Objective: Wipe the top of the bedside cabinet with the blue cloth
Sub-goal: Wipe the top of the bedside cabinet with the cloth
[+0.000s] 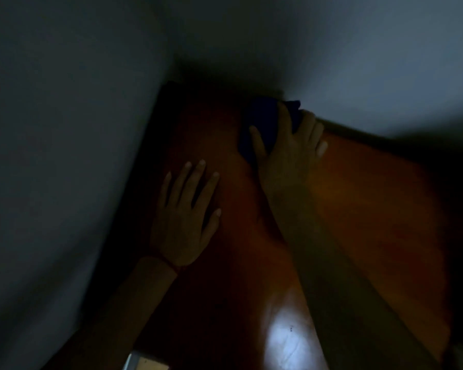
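The room is dim. The brown wooden top of the bedside cabinet fills the middle of the head view. A dark blue cloth lies bunched at the far corner of the top, against the wall. My right hand presses down on the cloth, fingers spread over it. My left hand lies flat on the cabinet top to the left, fingers apart, holding nothing. A thin red band circles my left wrist.
Grey walls meet in a corner behind the cabinet and close it in on the left and the back. A bright reflection shines on the near part of the top. A small pale object shows at the bottom edge.
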### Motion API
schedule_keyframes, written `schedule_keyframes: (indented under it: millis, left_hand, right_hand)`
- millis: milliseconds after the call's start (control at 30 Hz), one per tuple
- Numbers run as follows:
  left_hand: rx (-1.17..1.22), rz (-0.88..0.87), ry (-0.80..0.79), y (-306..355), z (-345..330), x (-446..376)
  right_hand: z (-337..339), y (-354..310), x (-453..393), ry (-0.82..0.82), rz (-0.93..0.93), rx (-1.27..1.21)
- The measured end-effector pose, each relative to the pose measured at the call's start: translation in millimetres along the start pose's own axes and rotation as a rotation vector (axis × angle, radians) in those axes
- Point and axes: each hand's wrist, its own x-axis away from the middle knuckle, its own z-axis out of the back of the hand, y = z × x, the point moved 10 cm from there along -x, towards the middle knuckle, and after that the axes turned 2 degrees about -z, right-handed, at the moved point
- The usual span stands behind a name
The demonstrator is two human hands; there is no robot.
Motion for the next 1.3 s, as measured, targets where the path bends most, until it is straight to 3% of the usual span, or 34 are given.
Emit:
schedule_keyframes:
  millis: [200,367,533,700,900,1000,1133,1300]
  left_hand:
    - [-0.009,0.007,-0.005,-1,1,-1]
    - [0.019,0.004,0.02,-2,2,-1]
    - [0.015,0.002,0.033,-2,3,-2]
    - [0.047,0.052,0.047,-7,5,5]
    - [0.026,0.145,0.077,-21,17,55]
    - [0.019,0.143,0.065,-23,16,78]
    - [0.014,0.119,0.073,-22,14,86]
    - [0.015,0.076,0.076,-23,14,87]
  right_hand:
    - [-4,-4,8,-0.07,-0.055,-0.027]
    - [-17,-41,-4,-0.094,0.16,-0.025]
    - [-1,-13,7,-0.065,0.029,-0.003]
    - [-26,-49,-6,-0.174,0.146,-0.038]
    - [-11,-29,85,-0.123,0.151,-0.017]
    - [-9,-38,72,-0.079,0.155,-0.002]
    - [-22,-43,54,-0.147,0.083,-0.04]
    - [-6,-32,163,-0.125,0.113,-0.005]
